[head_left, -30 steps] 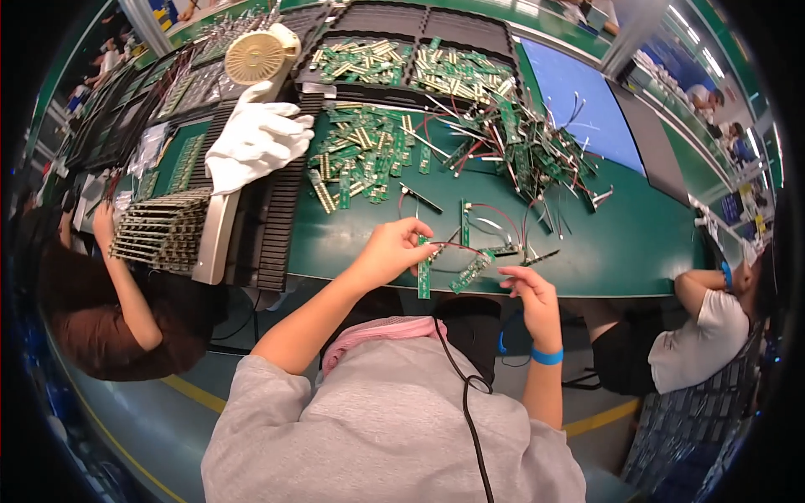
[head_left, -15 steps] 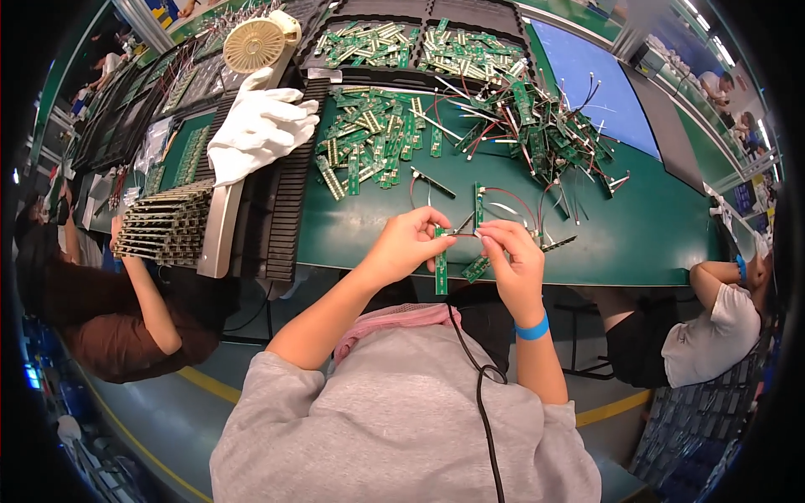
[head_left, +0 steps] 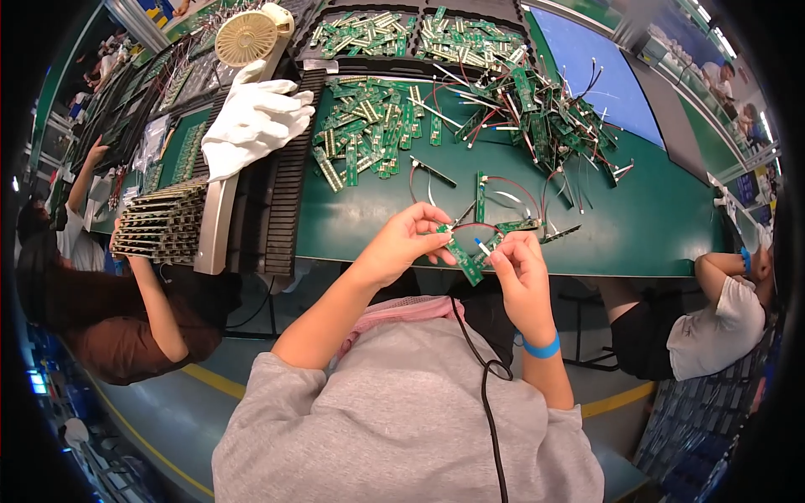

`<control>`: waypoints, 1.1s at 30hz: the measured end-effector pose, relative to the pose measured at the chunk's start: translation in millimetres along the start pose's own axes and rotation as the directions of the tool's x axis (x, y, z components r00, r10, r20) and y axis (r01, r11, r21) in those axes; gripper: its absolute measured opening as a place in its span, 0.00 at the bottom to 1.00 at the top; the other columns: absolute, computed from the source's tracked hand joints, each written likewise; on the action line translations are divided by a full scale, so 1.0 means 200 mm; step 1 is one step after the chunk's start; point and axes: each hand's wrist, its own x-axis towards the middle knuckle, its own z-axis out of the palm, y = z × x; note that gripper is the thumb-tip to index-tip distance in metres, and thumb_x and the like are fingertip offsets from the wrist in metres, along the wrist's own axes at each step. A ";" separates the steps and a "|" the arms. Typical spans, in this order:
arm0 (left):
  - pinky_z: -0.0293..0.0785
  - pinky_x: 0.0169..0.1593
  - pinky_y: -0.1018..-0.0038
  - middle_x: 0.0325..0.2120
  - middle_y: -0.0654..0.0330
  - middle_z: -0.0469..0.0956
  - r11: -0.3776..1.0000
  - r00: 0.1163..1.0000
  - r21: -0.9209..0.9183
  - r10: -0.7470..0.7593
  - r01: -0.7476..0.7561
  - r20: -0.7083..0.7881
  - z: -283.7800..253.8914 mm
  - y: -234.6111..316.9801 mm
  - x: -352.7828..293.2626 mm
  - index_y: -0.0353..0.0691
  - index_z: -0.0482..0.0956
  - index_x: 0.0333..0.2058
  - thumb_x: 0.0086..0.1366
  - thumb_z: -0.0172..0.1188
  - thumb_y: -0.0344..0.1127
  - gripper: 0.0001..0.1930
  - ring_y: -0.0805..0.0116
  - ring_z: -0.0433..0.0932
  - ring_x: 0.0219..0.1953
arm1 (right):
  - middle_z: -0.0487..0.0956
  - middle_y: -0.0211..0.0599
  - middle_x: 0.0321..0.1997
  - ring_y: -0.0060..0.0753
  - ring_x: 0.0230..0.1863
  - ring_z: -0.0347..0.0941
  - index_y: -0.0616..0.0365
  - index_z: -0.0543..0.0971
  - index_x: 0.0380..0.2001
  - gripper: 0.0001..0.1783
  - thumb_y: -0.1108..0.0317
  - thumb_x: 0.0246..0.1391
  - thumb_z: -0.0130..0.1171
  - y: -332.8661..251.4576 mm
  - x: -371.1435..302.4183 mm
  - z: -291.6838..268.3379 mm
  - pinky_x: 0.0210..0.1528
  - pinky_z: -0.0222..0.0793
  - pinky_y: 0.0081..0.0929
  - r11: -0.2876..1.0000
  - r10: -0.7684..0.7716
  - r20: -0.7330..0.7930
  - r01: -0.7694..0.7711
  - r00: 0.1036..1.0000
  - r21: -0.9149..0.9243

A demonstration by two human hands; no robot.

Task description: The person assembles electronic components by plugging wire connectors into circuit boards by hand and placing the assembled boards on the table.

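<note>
Over the table's near edge, my left hand [head_left: 408,245] pinches a narrow green circuit board [head_left: 462,259] near its upper end; the board slants down to the right. My right hand [head_left: 523,272] is closed, with a thin cable's blue-and-white end [head_left: 482,246] at its thumb and fingertips. A red and dark wire [head_left: 476,225] arches between the two hands. Part of another green board shows by the right fingertips, and I cannot tell whether it is gripped. Just beyond my hands lie an upright green board [head_left: 480,198] and a dark strip board with wires [head_left: 434,172].
Loose circuit boards [head_left: 369,126] and a tangled heap of wired boards [head_left: 545,117] cover the table's far part. Black trays [head_left: 428,65] of boards stand behind. At left are a white glove [head_left: 256,121], a fan [head_left: 247,38] and stacked boards [head_left: 163,222]. Co-workers sit on both sides.
The board in my left hand has swung from hanging straight down to slanting rightward. My right hand has shifted slightly right and down, and the wire between the hands now bows upward.
</note>
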 end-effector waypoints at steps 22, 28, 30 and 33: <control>0.73 0.32 0.79 0.32 0.55 0.72 0.988 0.997 -0.140 0.066 -0.062 0.024 0.09 -0.06 -0.04 0.35 0.63 0.41 0.60 0.51 0.24 0.11 0.65 0.79 0.32 | 0.70 0.34 0.33 0.18 0.26 0.62 0.68 0.73 0.22 0.03 0.78 0.46 0.54 0.02 -0.01 0.03 0.26 0.58 0.16 0.989 0.042 0.068 -0.051 0.997 0.141; 0.73 0.32 0.79 0.33 0.55 0.72 0.988 0.997 -0.134 0.077 -0.072 0.032 0.09 -0.05 -0.04 0.35 0.63 0.41 0.60 0.51 0.24 0.11 0.65 0.79 0.32 | 0.70 0.35 0.32 0.19 0.26 0.63 0.68 0.73 0.22 0.03 0.78 0.45 0.54 0.01 -0.01 0.02 0.26 0.58 0.16 0.992 0.035 0.076 -0.044 0.996 0.120; 0.73 0.32 0.79 0.33 0.55 0.72 0.988 0.997 -0.140 0.075 -0.070 0.035 0.09 -0.05 -0.05 0.35 0.63 0.41 0.60 0.51 0.24 0.11 0.65 0.79 0.32 | 0.70 0.35 0.32 0.19 0.26 0.63 0.68 0.73 0.21 0.04 0.78 0.45 0.54 0.02 -0.01 0.02 0.26 0.58 0.16 0.993 0.035 0.069 -0.043 0.997 0.112; 0.73 0.32 0.79 0.33 0.55 0.72 0.987 0.996 -0.147 0.074 -0.068 0.039 0.09 -0.06 -0.05 0.34 0.63 0.41 0.60 0.51 0.25 0.11 0.65 0.79 0.32 | 0.70 0.35 0.32 0.19 0.26 0.63 0.68 0.73 0.21 0.04 0.78 0.45 0.54 0.03 -0.02 0.02 0.26 0.59 0.16 0.994 0.026 0.061 -0.032 0.998 0.102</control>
